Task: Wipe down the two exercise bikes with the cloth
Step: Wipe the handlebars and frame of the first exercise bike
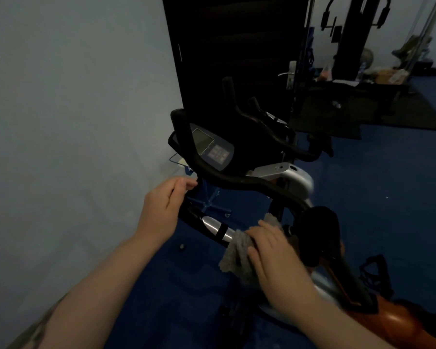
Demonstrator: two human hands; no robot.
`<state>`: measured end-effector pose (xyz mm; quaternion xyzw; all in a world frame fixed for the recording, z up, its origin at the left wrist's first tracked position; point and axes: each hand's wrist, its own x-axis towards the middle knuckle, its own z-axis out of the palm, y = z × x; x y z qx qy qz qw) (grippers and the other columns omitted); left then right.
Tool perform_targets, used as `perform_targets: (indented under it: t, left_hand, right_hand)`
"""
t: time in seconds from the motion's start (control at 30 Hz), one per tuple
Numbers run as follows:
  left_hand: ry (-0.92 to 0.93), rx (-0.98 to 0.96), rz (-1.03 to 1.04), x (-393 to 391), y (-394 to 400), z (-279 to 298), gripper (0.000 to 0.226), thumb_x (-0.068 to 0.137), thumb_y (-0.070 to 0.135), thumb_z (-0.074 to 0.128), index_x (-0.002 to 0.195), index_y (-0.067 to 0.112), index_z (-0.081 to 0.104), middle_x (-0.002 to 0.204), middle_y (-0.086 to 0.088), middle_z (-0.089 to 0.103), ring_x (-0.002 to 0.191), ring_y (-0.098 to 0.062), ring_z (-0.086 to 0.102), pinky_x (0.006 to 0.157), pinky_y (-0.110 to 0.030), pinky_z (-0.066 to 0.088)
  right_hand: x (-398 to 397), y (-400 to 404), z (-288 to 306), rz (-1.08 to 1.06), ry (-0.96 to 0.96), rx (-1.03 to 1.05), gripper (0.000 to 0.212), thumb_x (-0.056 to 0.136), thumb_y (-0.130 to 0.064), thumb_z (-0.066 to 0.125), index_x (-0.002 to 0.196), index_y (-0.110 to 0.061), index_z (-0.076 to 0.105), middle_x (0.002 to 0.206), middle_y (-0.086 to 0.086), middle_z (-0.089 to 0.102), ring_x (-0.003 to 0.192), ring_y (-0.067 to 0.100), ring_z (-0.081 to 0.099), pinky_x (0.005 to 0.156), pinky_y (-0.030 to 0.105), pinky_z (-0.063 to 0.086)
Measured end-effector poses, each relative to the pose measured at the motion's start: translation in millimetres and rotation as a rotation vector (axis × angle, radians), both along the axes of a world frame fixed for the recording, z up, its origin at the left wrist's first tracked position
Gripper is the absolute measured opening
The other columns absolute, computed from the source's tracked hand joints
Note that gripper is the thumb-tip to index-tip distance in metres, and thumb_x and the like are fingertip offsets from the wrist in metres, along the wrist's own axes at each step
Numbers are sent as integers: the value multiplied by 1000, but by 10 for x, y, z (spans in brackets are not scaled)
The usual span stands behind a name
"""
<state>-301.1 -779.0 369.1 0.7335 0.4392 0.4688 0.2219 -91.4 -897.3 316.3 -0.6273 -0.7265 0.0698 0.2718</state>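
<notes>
— Beside the pale wall, how many bikes do you count from the head camera?

— Two. One near exercise bike with a black handlebar, and a second bike just behind it, closer to the dark door.

— And the console?

— One console, mounted inside the near bike's handlebar loop, with one grey screen and a block of buttons below it.

— Where is the cloth?

— One grey cloth, draped over the lower handlebar bar of the near bike, below and right of the console, touching the silver grip section.

— The hands?

— Two bare hands. The right hand lies on the cloth with fingers fairly straight, pressing it against the bar. The left hand is left of the console, fingers loosely curled with thumb meeting fingertips near the handlebar's upright; whether it actually pinches anything I cannot tell.

— Anything else around the near bike?

— One brown-orange frame part low at its right, blue floor underneath, and a weight machine far beyond the door.
</notes>
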Motion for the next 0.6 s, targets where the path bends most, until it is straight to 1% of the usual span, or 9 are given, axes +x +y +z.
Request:
perform_targets:
  t: [0.07, 0.13, 0.17, 0.23, 0.27, 0.37, 0.43, 0.5, 0.6]
  left_hand:
    - [3, 5, 7, 4, 1, -6, 30, 103, 19, 38, 104, 17, 69, 102, 5, 70, 99, 0, 63, 86, -10, 45]
    - [5, 9, 10, 0, 2, -9, 31, 104, 19, 38, 105, 15, 69, 102, 5, 70, 99, 0, 63, 86, -10, 45]
    - [7, 12, 9, -3, 3, -6, 31, 104, 20, 38, 105, 15, 69, 102, 5, 70, 99, 0, 63, 86, -10, 45]
    - [15, 6, 5, -11, 9, 3, 31, 103, 20, 39, 105, 16, 69, 101, 5, 70, 98, 0, 63, 86, -9, 44]
    - [14, 3, 5, -11, 10, 3, 30, 103, 19, 39, 104, 16, 69, 101, 5, 70, 98, 1, 63, 86, -8, 44]
    - [-9, 2, 15, 11, 2, -14, 32, 103, 19, 38, 104, 15, 69, 101, 5, 70, 98, 0, 64, 86, -9, 44]
    - [-19, 8, 18, 18, 4, -21, 33, 104, 21, 38, 104, 13, 70, 101, 4, 71, 98, -1, 64, 87, -10, 45]
    - [-10, 9, 14, 12, 7, -19, 36, 103, 26, 37, 104, 13, 70, 101, 4, 71, 97, -1, 64, 86, -11, 46]
    - [4, -8, 8, 2, 3, -4, 38, 100, 32, 35, 104, 16, 69, 101, 6, 70, 98, -1, 64, 85, -11, 45]
  right_hand:
    - [-190, -71, -70, -34, 33, -34, 46, 101, -31, 43, 144, -17, 36, 147, -5, 36, 142, 8, 15, 120, 28, -1]
    - [-345, -79, -61, -46, 91, -36, 53, 101, -35, 41, 149, -20, 27, 148, -13, 28, 143, 7, 15, 118, 26, -8]
    - [-348, -57, -4, -17, 138, -40, 53, 101, -37, 41, 150, -24, 26, 146, -19, 26, 141, 2, 16, 118, 24, -5]
    - [-189, 37, 69, 39, 171, -18, 46, 100, -42, 40, 145, -29, 37, 143, -21, 37, 137, -1, 26, 120, 27, 10]
    - [-77, 70, 74, 30, 114, 2, 44, 100, -44, 38, 141, -30, 43, 140, -19, 43, 136, 1, 30, 120, 30, 13]
    - [-25, 67, 51, -83, -3, -75, 45, 100, -50, 24, 126, -26, 52, 129, -12, 51, 137, 9, 31, 121, 32, 4]
    - [-251, 92, 51, -145, -5, -119, 54, 95, -54, 10, 118, -26, 51, 116, -10, 54, 124, 12, 42, 121, 38, -2]
    - [-420, 178, 114, -129, -55, -152, 58, 93, -56, 4, 121, -26, 44, 106, -9, 55, 109, 13, 52, 118, 48, -10]
    - [-367, 327, 287, -13, -240, -78, 66, 95, -59, 7, 142, -20, 30, 92, -2, 62, 94, 19, 62, 115, 44, -19]
